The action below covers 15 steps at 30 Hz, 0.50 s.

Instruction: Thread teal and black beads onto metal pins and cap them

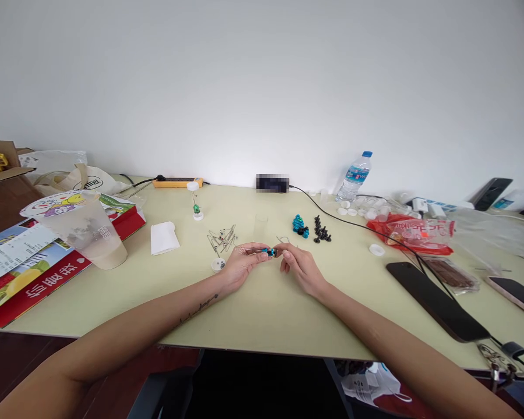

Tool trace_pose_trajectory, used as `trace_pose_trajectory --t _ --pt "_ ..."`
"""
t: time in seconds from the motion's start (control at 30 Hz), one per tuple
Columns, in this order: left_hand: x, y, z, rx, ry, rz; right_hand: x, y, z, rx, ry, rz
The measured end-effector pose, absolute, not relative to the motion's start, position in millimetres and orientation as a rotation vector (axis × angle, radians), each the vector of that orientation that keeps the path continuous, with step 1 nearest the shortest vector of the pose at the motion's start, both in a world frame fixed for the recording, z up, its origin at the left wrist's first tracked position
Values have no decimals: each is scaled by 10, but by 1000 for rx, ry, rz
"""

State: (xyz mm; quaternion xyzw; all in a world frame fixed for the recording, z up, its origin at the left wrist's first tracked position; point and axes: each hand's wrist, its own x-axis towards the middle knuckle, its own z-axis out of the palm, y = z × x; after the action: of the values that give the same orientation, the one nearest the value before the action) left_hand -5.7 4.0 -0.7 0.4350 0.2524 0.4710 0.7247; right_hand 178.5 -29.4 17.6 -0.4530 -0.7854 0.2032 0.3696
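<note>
Between the fingertips of both hands is a small blue-and-black part (pixel 269 252), held level over the table. My left hand (pixel 243 263) is closed on its left end, and thin metal wire seems to show by those fingers. At its right end, my right hand (pixel 300 266) is closed, thumb and index finger pinched. Close to the left wrist sits a white cap (pixel 217 266) with tiny metal bits in it. Metal pins (pixel 222 238) lie in a pile beyond the left hand. A clear tube (pixel 261 225) stands behind the hands. Blue pieces (pixel 297 223) and black pieces (pixel 321 230) lie farther right.
At the left stand a plastic drink cup (pixel 85 230) and a red box (pixel 128 224). A capped tube with a green piece (pixel 196 208) is farther back. On the right are a water bottle (pixel 355 176), red packaging (pixel 413 234), a black phone-like slab (pixel 436 301) and a cable (pixel 332 218).
</note>
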Motion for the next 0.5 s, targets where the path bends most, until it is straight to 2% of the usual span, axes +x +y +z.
trace_pose_trajectory --t 0.5 --pt "-51 44 -28 971 549 1039 1789 -298 180 -1139 -1989 543"
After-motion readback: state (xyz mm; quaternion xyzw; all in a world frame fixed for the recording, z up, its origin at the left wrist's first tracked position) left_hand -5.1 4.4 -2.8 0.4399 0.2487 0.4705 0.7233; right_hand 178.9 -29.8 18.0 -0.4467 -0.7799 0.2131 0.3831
